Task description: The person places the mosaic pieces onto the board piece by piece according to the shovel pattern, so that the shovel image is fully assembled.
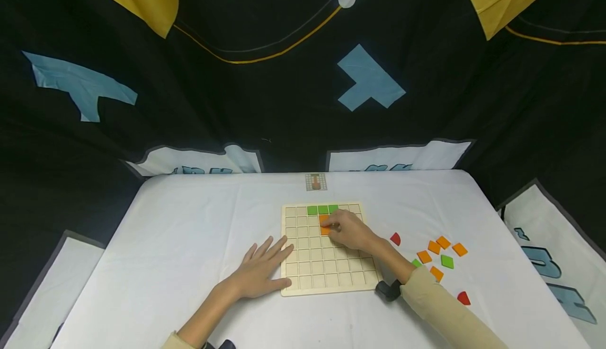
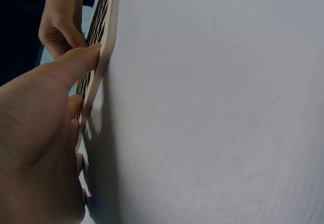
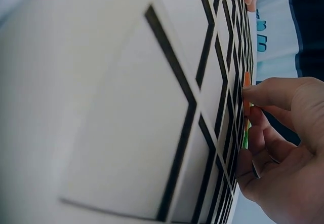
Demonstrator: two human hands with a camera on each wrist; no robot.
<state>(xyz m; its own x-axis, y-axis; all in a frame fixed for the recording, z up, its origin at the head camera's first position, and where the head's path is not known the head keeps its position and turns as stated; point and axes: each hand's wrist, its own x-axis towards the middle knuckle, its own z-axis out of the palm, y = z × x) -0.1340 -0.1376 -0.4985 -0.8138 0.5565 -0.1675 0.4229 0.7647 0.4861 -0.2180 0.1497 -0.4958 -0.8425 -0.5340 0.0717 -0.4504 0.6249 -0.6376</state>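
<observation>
A light wooden board [image 1: 317,269] with a grid of square cells lies on the white table. Along its far rows sit green square tiles [image 1: 312,210], with an orange square tile [image 1: 323,218] just below them. My right hand [image 1: 351,230] reaches over the board and pinches another orange tile [image 3: 246,95] between thumb and fingers, down at the grid; the fingers partly cover it. Spread flat, my left hand [image 1: 261,272] rests at the board's left edge, its thumb [image 2: 83,62] and fingertips touching the rim.
Right of the board lie several loose orange tiles [image 1: 434,247], a green tile [image 1: 447,261] and red quarter-round pieces [image 1: 463,298]. A small printed grid card [image 1: 315,182] is at the table's far edge. Behind hangs a black curtain [image 1: 265,112].
</observation>
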